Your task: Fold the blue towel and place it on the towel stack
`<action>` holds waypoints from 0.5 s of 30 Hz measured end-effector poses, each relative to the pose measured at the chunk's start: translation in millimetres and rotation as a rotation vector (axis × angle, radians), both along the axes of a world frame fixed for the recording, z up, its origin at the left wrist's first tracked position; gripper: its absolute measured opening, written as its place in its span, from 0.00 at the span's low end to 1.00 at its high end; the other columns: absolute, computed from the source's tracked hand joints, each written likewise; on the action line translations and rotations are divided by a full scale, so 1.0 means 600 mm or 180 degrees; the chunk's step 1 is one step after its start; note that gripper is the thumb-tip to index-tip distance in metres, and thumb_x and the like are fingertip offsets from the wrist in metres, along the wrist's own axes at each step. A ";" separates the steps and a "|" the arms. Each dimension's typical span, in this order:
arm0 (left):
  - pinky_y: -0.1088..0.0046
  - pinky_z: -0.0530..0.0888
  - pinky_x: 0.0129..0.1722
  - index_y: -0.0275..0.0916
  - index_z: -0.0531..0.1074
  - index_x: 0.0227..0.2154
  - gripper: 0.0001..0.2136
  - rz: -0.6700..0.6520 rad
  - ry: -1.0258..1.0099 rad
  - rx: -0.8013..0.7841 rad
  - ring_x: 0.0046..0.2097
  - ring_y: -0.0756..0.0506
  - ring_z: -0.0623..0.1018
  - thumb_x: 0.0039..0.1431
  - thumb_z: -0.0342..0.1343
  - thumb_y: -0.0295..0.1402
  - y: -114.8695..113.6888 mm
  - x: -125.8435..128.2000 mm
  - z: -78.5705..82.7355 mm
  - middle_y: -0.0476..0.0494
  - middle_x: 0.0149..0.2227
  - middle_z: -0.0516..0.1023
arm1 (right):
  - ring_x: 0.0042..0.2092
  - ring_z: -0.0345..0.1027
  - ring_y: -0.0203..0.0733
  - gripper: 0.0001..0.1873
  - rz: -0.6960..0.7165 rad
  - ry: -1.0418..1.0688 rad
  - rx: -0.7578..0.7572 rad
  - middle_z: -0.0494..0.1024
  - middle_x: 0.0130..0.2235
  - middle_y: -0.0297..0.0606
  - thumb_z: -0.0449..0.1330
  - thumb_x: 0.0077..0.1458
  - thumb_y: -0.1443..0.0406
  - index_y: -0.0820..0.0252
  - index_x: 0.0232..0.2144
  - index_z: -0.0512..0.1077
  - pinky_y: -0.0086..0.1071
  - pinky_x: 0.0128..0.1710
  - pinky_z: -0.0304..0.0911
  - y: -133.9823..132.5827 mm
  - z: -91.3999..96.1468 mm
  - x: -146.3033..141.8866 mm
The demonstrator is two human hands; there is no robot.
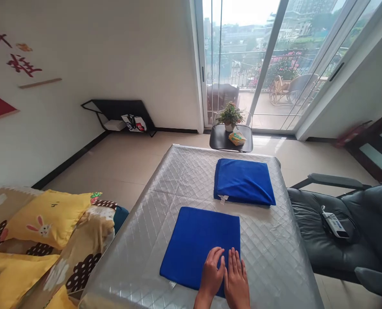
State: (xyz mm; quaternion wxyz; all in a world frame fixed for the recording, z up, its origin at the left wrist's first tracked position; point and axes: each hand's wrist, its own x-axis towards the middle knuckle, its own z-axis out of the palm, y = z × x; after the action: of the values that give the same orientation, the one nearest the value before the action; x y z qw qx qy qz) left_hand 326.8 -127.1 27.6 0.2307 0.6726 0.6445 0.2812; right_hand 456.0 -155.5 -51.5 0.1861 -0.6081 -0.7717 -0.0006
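A folded blue cloth (pixel 200 240) lies flat on the silver quilted table cover (pixel 152 244), with a small white tag at its near left edge. My left hand (pixel 212 271) rests on the cloth's near right part, fingers slightly bent and holding nothing. Beside it, my right hand (pixel 236 279) lies flat along the cloth's right edge, fingers stretched out. The cloth's near right corner is partly hidden by my hands. Farther back on the table sits a folded stack of blue cloth (pixel 245 181), a white label showing at its near left corner.
A dark armchair (pixel 322 257) with a power strip (pixel 335 224) on its seat stands at the right. Yellow pillows (pixel 52 214) lie at the left. Beyond the table, a small black chair (pixel 231 143) holds a potted plant (pixel 230 116) and a yellow tissue pack (pixel 237 138).
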 end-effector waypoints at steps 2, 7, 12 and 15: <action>0.57 0.74 0.59 0.44 0.70 0.59 0.19 0.0032 0.0494 0.0201 0.62 0.42 0.71 0.70 0.44 0.32 0.004 0.001 -0.029 0.41 0.61 0.72 | 0.71 0.48 0.50 0.37 0.0003 0.0053 0.0120 0.55 0.70 0.43 0.42 0.67 0.58 0.59 0.73 0.36 0.49 0.67 0.44 0.001 -0.010 0.002; 0.53 0.66 0.65 0.44 0.44 0.71 0.30 -0.0124 0.1458 0.0208 0.70 0.41 0.58 0.70 0.45 0.39 0.000 -0.042 -0.067 0.43 0.70 0.55 | 0.71 0.46 0.48 0.38 0.0032 0.0032 0.0011 0.56 0.70 0.43 0.44 0.67 0.55 0.60 0.73 0.36 0.46 0.68 0.43 0.001 0.000 0.006; 0.50 0.59 0.68 0.45 0.36 0.71 0.32 0.0094 0.1761 0.0058 0.71 0.40 0.55 0.71 0.42 0.44 0.006 -0.162 -0.072 0.42 0.71 0.51 | 0.71 0.46 0.47 0.38 -0.0008 -0.0005 -0.0227 0.53 0.71 0.43 0.44 0.69 0.56 0.60 0.73 0.34 0.45 0.68 0.42 0.002 0.031 0.007; 0.50 0.58 0.68 0.45 0.34 0.71 0.32 0.0207 0.1821 0.0030 0.71 0.40 0.54 0.72 0.40 0.45 0.015 -0.251 -0.076 0.42 0.72 0.51 | 0.71 0.46 0.46 0.37 -0.0018 -0.0045 -0.0324 0.51 0.71 0.41 0.43 0.69 0.56 0.60 0.72 0.33 0.44 0.69 0.40 0.003 0.036 0.006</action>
State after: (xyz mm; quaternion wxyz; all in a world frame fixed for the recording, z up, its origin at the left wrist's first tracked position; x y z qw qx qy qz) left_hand 176.1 -118.1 -18.2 0.0272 0.7047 0.7033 0.0902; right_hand 459.5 -153.8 -29.6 0.1495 -0.6190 -0.7703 0.0338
